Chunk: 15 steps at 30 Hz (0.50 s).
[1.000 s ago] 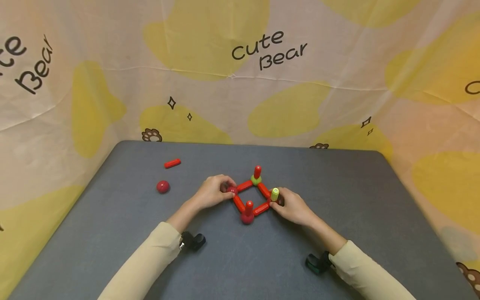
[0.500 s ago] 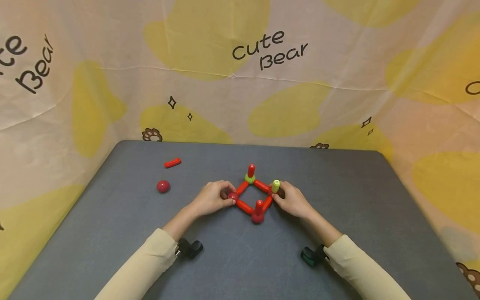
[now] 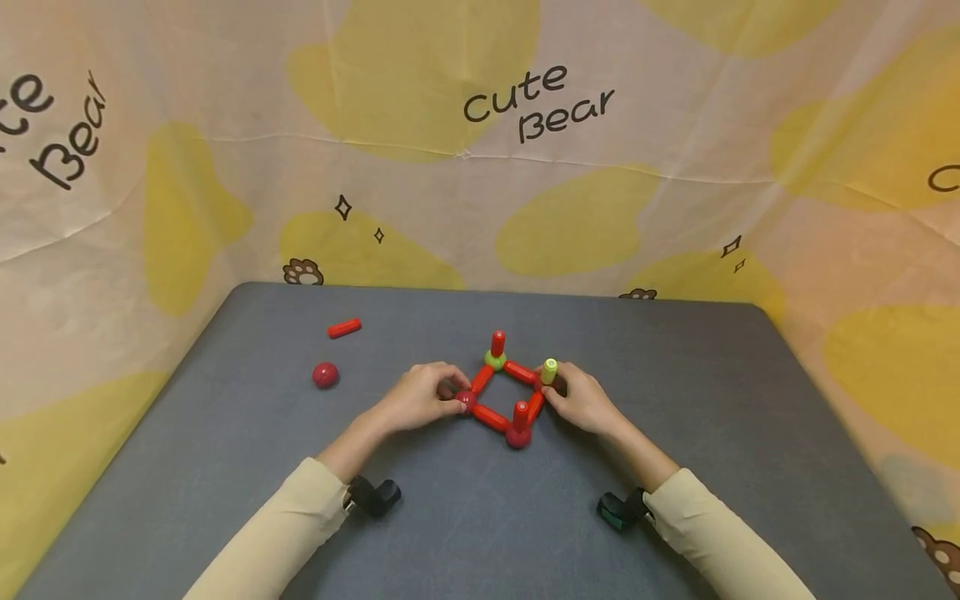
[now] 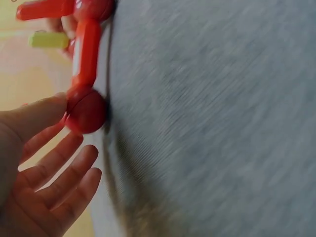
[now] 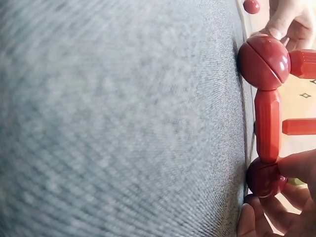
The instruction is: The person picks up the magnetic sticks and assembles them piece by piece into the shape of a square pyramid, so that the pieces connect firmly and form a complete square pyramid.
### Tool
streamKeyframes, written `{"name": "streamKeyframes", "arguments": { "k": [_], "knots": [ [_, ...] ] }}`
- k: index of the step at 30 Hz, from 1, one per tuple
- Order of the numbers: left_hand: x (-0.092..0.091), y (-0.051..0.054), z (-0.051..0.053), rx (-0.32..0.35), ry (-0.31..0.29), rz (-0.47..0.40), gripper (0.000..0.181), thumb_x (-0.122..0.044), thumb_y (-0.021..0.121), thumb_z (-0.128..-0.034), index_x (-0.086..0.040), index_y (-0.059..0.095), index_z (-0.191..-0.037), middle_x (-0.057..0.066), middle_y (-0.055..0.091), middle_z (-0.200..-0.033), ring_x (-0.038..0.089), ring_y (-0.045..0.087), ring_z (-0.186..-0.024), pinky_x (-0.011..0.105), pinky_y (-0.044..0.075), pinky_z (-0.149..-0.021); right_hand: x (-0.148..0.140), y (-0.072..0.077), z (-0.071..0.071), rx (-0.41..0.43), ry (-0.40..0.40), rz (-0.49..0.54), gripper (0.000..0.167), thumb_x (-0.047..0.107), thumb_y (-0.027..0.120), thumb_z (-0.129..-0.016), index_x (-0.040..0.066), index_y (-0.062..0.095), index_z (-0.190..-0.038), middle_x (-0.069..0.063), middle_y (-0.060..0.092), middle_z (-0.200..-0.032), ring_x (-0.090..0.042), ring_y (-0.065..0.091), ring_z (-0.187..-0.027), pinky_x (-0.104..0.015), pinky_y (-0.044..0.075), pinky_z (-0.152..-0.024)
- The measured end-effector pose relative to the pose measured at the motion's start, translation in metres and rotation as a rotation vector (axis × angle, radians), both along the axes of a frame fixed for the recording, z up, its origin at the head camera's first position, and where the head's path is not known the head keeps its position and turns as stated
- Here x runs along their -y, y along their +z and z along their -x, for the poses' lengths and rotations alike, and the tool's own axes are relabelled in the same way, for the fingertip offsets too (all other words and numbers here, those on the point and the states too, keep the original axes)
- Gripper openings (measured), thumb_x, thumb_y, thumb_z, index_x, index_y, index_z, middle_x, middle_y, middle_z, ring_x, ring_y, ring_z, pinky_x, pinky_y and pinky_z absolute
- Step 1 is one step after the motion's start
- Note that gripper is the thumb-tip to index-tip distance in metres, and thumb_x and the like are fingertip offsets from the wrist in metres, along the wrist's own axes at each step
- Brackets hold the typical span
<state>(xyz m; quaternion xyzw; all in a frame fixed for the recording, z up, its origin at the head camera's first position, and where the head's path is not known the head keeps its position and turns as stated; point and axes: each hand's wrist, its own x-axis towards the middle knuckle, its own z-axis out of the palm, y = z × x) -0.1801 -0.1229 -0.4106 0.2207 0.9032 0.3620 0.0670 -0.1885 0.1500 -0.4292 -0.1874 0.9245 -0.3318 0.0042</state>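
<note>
A four-sided frame of red rods (image 3: 491,418) joined by balls lies on the table in the head view. With thumb and fingers my left hand (image 3: 422,397) pinches the red ball (image 4: 88,112) at its left corner. My right hand (image 3: 587,402) pinches the dark red ball (image 5: 266,178) at the right corner, partly hidden by fingers; a yellow-green rod (image 3: 550,372) stands up there. The near corner is a red ball (image 3: 518,437) bearing an upright red rod (image 3: 521,414). Another upright red rod (image 3: 498,342) rises from the green ball (image 3: 495,360) at the far corner.
On the left of the grey table (image 3: 480,525) lie a loose red rod (image 3: 344,328) and a loose red ball (image 3: 326,375). A patterned cloth (image 3: 420,100) hangs behind the table and along its sides. Black wrist devices (image 3: 375,497) sit below both forearms.
The frame has turned: its near corner moved right, its far corner left. The left corner came nearer while the right went slightly farther away. Both hands keep hold of their balls.
</note>
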Motion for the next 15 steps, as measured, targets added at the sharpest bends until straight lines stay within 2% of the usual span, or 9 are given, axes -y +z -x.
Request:
{"name": "streamKeyframes", "arguments": {
  "k": [5,15],
  "knots": [
    [0.011,0.012,0.01,-0.022,0.013,0.025,0.024,-0.015,0.072,-0.0776,-0.01,0.066,-0.1,0.004,0.067,-0.097,0.013,0.065,-0.081,0.029,0.05,-0.068,0.0,0.0,0.0,0.006,-0.004,-0.004,0.023,0.009,0.062,-0.084,0.01,0.065,-0.107,-0.009,0.062,-0.097,-0.022,0.059,-0.087,-0.041,0.047,-0.077],
    [0.04,0.044,0.033,-0.092,0.111,0.121,0.024,-0.015,0.07,-0.0804,-0.009,0.066,-0.103,0.01,0.065,-0.104,0.024,0.062,-0.091,0.039,0.05,-0.077,0.0,-0.001,0.0,0.004,0.0,0.003,0.023,0.009,0.062,-0.084,0.01,0.065,-0.107,-0.009,0.062,-0.097,-0.021,0.059,-0.087,-0.04,0.047,-0.077]
  ]
}}
